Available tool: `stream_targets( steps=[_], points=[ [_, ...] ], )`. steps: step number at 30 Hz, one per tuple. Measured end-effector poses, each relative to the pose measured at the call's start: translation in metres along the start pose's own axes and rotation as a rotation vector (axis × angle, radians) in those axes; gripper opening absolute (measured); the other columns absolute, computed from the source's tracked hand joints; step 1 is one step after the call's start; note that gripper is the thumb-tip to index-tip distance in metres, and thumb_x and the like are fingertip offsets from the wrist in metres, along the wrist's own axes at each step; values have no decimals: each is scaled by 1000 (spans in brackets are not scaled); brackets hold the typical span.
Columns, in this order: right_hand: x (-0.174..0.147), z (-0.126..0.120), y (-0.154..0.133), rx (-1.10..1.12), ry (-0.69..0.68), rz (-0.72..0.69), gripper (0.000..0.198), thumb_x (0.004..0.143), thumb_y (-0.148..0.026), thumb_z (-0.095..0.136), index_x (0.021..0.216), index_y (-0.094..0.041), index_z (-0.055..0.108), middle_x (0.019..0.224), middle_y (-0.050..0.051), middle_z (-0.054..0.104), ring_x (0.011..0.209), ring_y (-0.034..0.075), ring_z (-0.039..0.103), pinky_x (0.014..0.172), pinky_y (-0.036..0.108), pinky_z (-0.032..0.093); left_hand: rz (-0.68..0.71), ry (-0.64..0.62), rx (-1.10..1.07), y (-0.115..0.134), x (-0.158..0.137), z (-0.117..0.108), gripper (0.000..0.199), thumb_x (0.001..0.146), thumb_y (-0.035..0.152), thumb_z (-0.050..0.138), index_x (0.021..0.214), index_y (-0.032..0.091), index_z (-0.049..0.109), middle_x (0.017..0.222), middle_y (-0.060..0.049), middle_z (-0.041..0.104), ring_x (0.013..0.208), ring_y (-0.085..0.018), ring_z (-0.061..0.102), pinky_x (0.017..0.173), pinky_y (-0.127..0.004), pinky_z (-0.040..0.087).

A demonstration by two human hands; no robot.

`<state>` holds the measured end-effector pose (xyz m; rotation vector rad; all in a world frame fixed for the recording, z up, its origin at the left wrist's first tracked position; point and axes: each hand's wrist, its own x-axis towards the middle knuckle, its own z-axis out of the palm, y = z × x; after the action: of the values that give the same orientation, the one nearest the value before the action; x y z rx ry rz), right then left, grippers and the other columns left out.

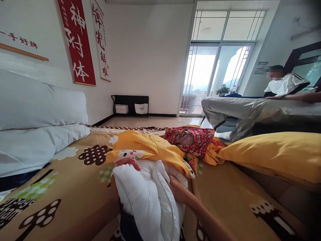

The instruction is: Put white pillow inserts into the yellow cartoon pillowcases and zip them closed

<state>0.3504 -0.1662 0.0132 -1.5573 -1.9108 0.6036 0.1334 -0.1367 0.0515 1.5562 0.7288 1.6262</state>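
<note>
A white pillow (140,197), folded and bunched, stands partly inside a yellow pillowcase (150,142) printed with cat faces. My left hand (128,163) curls at the pillow's upper left corner by the case's open edge, its wrist partly hidden behind the pillow. On the other side, my right hand (177,188) grips the pillow's right edge, fingers mostly hidden in its folds. The pillow's far end is covered by the case, which lies flat beyond my hands.
A brown patterned bedsheet (97,187) lies underneath. Red plaid cloth (200,137) lies beyond, a yellow pillow (278,152) at right, and stacked white pillows (40,107) at left. A person (286,83) sits behind a plastic-covered table (240,103).
</note>
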Motion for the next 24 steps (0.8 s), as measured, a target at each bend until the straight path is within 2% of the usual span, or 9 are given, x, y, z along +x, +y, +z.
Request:
stream_targets(
  steps=[4, 7, 9, 11, 13, 16, 20, 22, 24],
  points=[
    [-10, 2, 8, 46, 73, -79, 49, 91, -52, 33, 80, -21, 69, 76, 7, 68, 75, 20, 59, 79, 34, 51, 143, 15, -136, 9, -10, 6, 29, 76, 43, 48, 93, 22, 58, 82, -6, 64, 78, -24, 58, 72, -35, 45],
    [-15, 4, 20, 51, 141, -106, 47, 90, -52, 36, 79, -22, 71, 74, 8, 66, 74, 22, 59, 78, 36, 52, 408, -187, -121, 11, -19, 5, 37, 83, 52, 40, 98, 22, 56, 86, -7, 62, 81, -24, 57, 75, -38, 44],
    [-17, 5, 25, 40, 159, -107, 48, 89, -52, 35, 77, -22, 71, 76, 9, 66, 76, 23, 59, 79, 38, 52, 500, -379, 34, 15, -14, 7, 33, 90, 47, 34, 92, 20, 55, 80, -6, 60, 76, -22, 55, 74, -36, 42],
    [-17, 6, 27, 44, 157, -121, 47, 89, -51, 35, 73, -23, 70, 76, 10, 66, 78, 24, 59, 80, 38, 52, 423, -520, 314, 20, -2, 15, 31, 93, 37, 31, 77, 18, 50, 71, -5, 57, 67, -18, 51, 68, -32, 37],
    [-16, 6, 26, 72, 135, -136, 48, 89, -51, 34, 71, -23, 69, 73, 10, 65, 77, 24, 59, 80, 37, 52, 242, -649, 602, 22, 13, 27, 31, 92, 32, 33, 67, 18, 43, 65, -5, 54, 62, -17, 47, 63, -31, 31],
    [-15, 8, 22, 106, 106, -127, 53, 91, -51, 27, 71, -22, 67, 70, 9, 64, 74, 23, 59, 75, 36, 51, 43, -787, 850, 9, 26, 39, 26, 86, 29, 38, 62, 18, 40, 63, -5, 55, 60, -17, 45, 60, -31, 24],
    [-16, 11, 15, 109, 63, -83, 53, 90, -54, 26, 76, -20, 65, 78, 9, 67, 76, 21, 59, 77, 35, 50, -51, -798, 852, -16, 19, 32, 25, 86, 29, 37, 64, 18, 43, 68, -6, 59, 64, -18, 49, 61, -31, 24],
    [-16, 11, 12, 96, 40, -45, 55, 89, -59, 28, 78, -20, 65, 85, 10, 68, 83, 23, 60, 82, 36, 49, -64, -719, 728, -20, 11, 22, 22, 87, 30, 39, 72, 18, 49, 67, -4, 58, 63, -17, 50, 61, -29, 28],
    [-14, 10, 11, 73, 33, 13, 58, 86, -64, 30, 80, -18, 65, 91, 13, 68, 90, 26, 60, 88, 41, 48, 24, -567, 565, -16, 3, 13, 17, 89, 30, 40, 86, 18, 53, 71, -2, 59, 64, -16, 52, 62, -28, 33]
  ],
)
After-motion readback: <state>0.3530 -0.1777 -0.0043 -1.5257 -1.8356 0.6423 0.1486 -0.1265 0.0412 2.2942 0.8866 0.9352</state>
